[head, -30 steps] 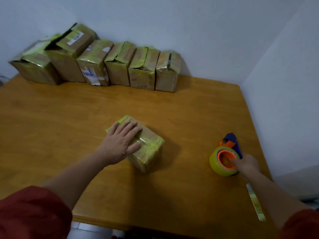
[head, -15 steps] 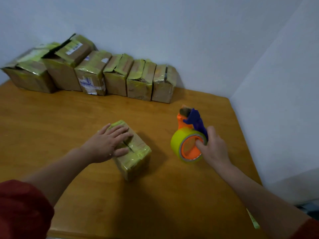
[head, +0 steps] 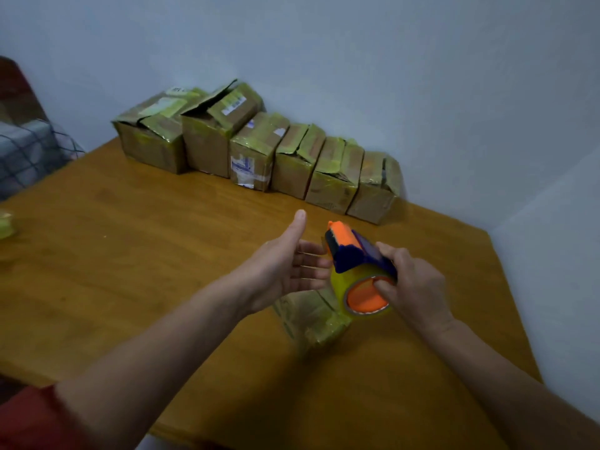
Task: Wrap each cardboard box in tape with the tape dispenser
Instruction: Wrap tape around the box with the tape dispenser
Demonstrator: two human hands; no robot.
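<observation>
Gripping the dispenser (head: 360,258) above the box (head: 308,317), the right hand (head: 417,289) looks ready; the left hand (head: 281,268) is open, empty. Next, I think, stick tape on the box.

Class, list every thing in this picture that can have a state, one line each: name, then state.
tape dispenser: held off the table, gripped by the right hand
left hand: open, fingers straight, beside the dispenser
near box: resting on the table, taped, untouched
row of boxes at the wall: taped, standing side by side
</observation>
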